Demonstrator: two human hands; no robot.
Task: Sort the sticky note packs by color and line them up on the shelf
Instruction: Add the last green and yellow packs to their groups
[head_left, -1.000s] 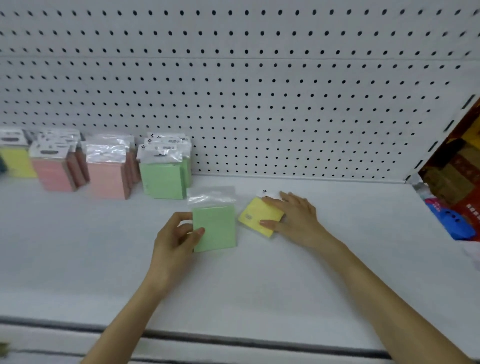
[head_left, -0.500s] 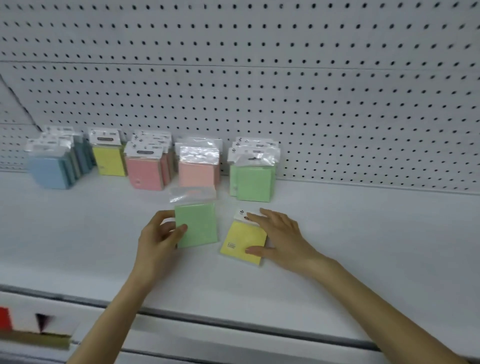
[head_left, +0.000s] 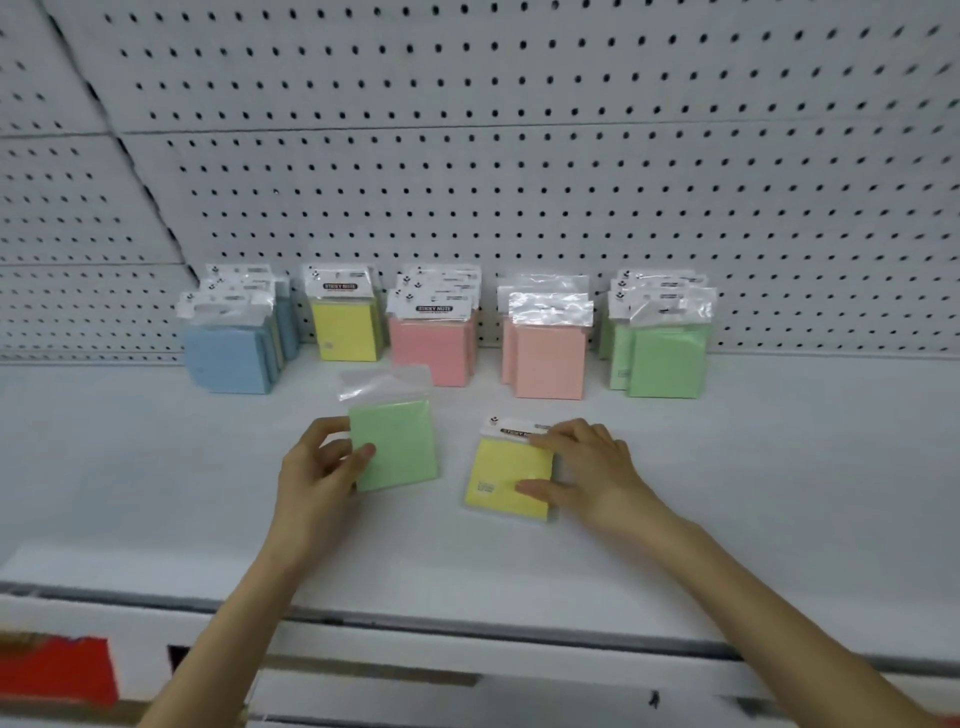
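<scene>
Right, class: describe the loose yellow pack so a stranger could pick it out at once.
Find the pegboard wall with a row of standing packs along its foot. In front of that row, on the shelf, two loose packs sit apart, one in each hand. Take the yellow pack the right hand holds; the left hand grips a green pack.

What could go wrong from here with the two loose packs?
1. Crossed reach: the left hand holds the green pack, yet the green row stands far right. The yellow pack under the right hand belongs in the yellow row on the left. Arms may cross and clip the pink rows between.
2. The left grip is on one edge only; the pack could pivot or slip.
</scene>
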